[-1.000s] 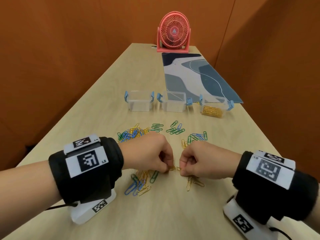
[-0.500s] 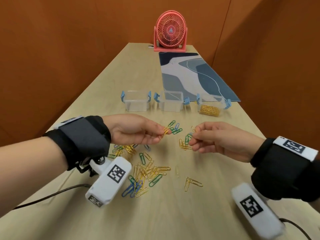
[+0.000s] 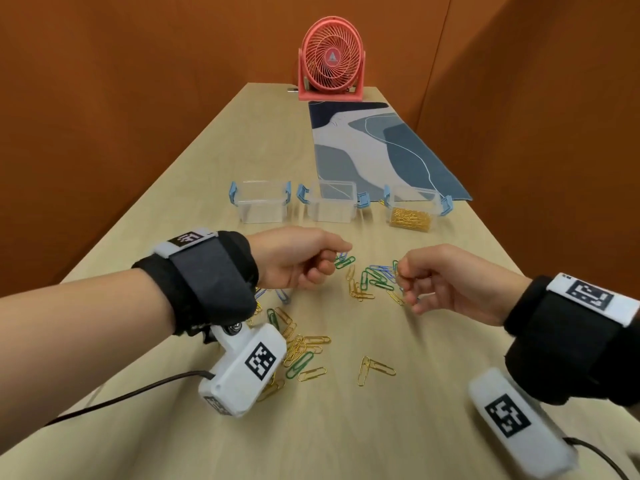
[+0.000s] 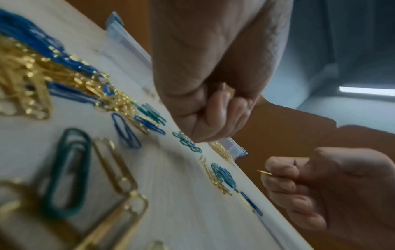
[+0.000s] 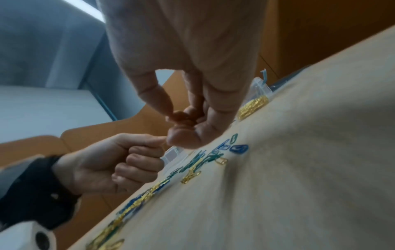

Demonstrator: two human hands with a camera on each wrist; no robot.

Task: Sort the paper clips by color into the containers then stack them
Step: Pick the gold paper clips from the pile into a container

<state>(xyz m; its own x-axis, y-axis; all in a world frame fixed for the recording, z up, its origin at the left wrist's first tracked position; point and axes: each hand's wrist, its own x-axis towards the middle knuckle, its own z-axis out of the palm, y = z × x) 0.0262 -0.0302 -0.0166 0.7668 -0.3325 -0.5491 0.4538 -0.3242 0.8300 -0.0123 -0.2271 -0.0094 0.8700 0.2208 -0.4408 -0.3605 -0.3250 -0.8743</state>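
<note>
- Across the far middle of the counter (image 3: 214,161), three clear containers in a row, each with blue latches at the ends.
- Left container (image 3: 260,206) and middle container (image 3: 331,206): nothing visible inside.
- Right container (image 3: 412,211): holds a heap of gold clips (image 3: 410,220) at the bottom; stands at the near corner of a blue patterned mat (image 3: 381,147).
- Nearer, between containers and wrists, loose paper clips (image 3: 367,282) in gold, green and blue scattered on the counter; a second tangle (image 3: 301,351) lies nearer, partly covered by the left wrist camera.
- Left hand (image 3: 298,258) raised over the clips, fingers curled under, grip closed on a gold clip (image 4: 229,92), glimpsed only in the left wrist view between fingertips and palm.
- Right hand (image 3: 446,282) also raised, just right of the far cluster, fingers curled, grip pinching a gold clip (image 4: 264,172) whose tip pokes out past the fingers.
- Hands near each other but apart.
- Hard to make out: how many clips each hand holds; wrist views blurred, with colours of the farthest clips uncertain.
- Pink desk fan (image 3: 330,60) at the far end of the counter.
</note>
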